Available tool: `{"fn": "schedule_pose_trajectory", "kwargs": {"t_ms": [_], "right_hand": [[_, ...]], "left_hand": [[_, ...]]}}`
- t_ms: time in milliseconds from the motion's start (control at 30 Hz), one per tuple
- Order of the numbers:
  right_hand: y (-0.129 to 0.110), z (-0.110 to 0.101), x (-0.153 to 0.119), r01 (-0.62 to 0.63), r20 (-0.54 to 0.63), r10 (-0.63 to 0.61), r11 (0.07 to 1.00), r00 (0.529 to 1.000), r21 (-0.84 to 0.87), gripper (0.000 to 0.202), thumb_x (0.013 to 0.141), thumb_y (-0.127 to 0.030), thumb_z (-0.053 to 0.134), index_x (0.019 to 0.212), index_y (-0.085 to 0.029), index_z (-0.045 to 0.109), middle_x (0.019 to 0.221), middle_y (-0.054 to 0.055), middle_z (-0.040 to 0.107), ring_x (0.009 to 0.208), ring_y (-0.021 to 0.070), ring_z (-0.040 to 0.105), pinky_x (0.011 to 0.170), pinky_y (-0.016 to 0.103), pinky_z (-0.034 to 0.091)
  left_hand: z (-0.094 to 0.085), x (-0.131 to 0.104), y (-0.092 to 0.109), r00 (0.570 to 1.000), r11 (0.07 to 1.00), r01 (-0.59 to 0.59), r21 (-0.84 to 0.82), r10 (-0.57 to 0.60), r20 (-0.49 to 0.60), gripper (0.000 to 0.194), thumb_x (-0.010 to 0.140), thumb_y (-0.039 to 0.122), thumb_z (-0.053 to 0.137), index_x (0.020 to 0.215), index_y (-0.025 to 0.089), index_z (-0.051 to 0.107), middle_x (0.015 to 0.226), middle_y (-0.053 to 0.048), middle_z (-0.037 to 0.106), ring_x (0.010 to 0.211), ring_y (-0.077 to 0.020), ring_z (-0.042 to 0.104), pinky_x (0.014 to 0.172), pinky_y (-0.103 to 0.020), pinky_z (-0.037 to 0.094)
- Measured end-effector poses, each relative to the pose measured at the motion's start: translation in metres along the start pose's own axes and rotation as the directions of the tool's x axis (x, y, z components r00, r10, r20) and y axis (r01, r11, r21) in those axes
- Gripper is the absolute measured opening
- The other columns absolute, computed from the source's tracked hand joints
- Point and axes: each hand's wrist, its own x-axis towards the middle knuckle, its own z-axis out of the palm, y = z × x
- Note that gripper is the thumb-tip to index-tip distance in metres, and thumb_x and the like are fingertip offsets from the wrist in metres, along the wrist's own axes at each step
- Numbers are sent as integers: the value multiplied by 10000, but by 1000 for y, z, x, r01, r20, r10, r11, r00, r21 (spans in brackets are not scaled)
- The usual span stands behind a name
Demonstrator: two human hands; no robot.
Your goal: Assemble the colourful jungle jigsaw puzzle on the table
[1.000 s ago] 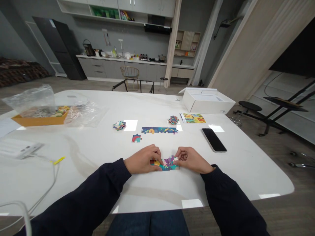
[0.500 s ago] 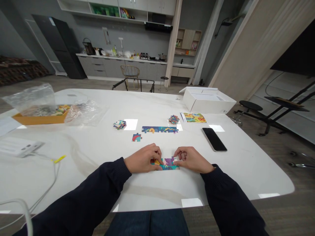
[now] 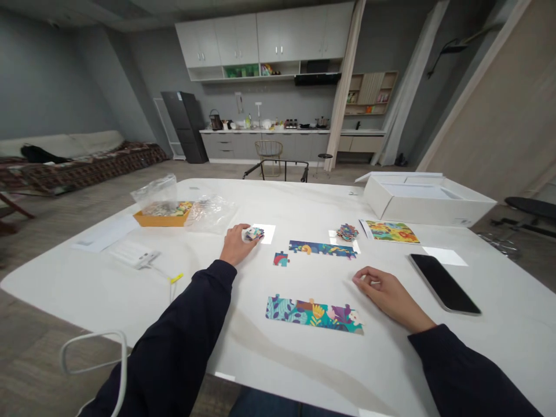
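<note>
At the left stack of jigsaw puzzle pieces (image 3: 255, 234), my left hand (image 3: 237, 243) has its thumb and index finger closed round the edges. My right hand (image 3: 386, 292) hovers over the table to the right, fingers loosely bent and slightly apart, nothing visible in them. In front of me lies a joined puzzle strip (image 3: 295, 311) with leaves, yellow and purple plants. Beyond it are a dark blue joined strip (image 3: 321, 249) and a single red and teal piece (image 3: 281, 259). A second stack of pieces (image 3: 347, 232) sits farther right.
A smartphone (image 3: 443, 284) lies right of my right hand. Behind it are a picture card (image 3: 391, 231) and a white box (image 3: 434, 200). At left stand an orange tray (image 3: 163, 219) with plastic bags, a white adapter (image 3: 134, 255) and a cable (image 3: 124, 370).
My left hand has left the near strip and reached forward left to the stack. My right hand has let go of the strip and moved right. The view has tilted up and turned left.
</note>
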Motion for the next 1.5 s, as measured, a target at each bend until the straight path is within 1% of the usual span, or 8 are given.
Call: {"fn": "schedule_pose_trajectory", "kwargs": {"t_ms": [100, 367, 567, 900, 1100, 1267, 1400, 1500], "right_hand": [[0, 1, -5, 23, -2, -23, 1000, 1000, -18, 476, 876, -654, 615, 966, -193, 690, 651, -30, 501, 570, 132, 460, 525, 241, 356], [-2, 1, -5, 38, -4, -39, 999, 999, -39, 494, 897, -663, 564, 976, -187, 670, 657, -20, 503, 572, 134, 454, 520, 247, 364], [-5, 1, -7, 37, -11, -37, 999, 999, -33, 483, 888, -659, 567, 959, -191, 668, 654, -13, 509, 578, 141, 460, 525, 259, 374], [-9, 1, -7, 34, -34, -35, 999, 999, -38, 518, 857, -706, 581, 932, -204, 685, 626, -7, 521, 567, 155, 479, 524, 269, 392], [-6, 2, -7, 33, -31, -34, 999, 999, -25, 509, 860, -696, 594, 938, -202, 690, 636, -11, 530, 573, 152, 486, 530, 265, 397], [-5, 2, -8, 40, -29, -40, 999, 999, -2, 494, 860, -682, 615, 922, -197, 688, 638, -11, 523, 587, 151, 493, 537, 265, 404], [-8, 2, -6, 0, -37, 2, 998, 999, 67, 498, 864, -687, 626, 942, -197, 667, 658, -13, 533, 545, 132, 483, 498, 264, 402], [-21, 7, -8, -41, -39, 51, 971, 998, 235, 537, 839, -706, 654, 1008, -197, 643, 786, 38, 628, 540, 136, 519, 430, 262, 403]], "left_hand": [[8, -1, -8, 999, 999, 36, -10, -36, -3, 340, 814, 378, 764, 1094, 227, 643, 1081, -69, 696, 1030, -268, 625, 960, -415, 495], [6, -3, 2, 999, 1000, 7, -25, -8, -45, 272, 791, 291, 770, 1025, 234, 644, 1006, -41, 711, 997, -263, 633, 919, -400, 507], [7, -5, 4, 996, 999, 9, -36, -12, -90, 384, 787, 305, 774, 1114, 222, 592, 1113, -75, 666, 1053, -266, 605, 973, -421, 489], [9, -3, 6, 994, 985, 94, -146, -100, -37, 345, 763, 253, 765, 1035, 238, 553, 966, -27, 706, 1002, -235, 640, 892, -375, 503], [12, -4, 4, 994, 993, 64, -102, -72, -80, 384, 754, 315, 793, 1042, 228, 555, 1077, -59, 674, 1062, -251, 614, 945, -397, 495], [7, -2, 3, 994, 989, 83, -121, -91, -63, 371, 750, 278, 802, 1021, 236, 551, 1017, -33, 675, 1019, -240, 619, 922, -392, 499], [-10, -5, 36, 993, 980, 87, -180, -101, -67, 364, 733, 295, 822, 986, 241, 564, 1028, -33, 666, 1053, -250, 603, 922, -396, 507], [-17, -23, 99, 998, 956, -32, -293, 13, -68, 366, 755, 282, 818, 1021, 246, 568, 1045, -34, 655, 1042, -240, 608, 919, -394, 515]]}}
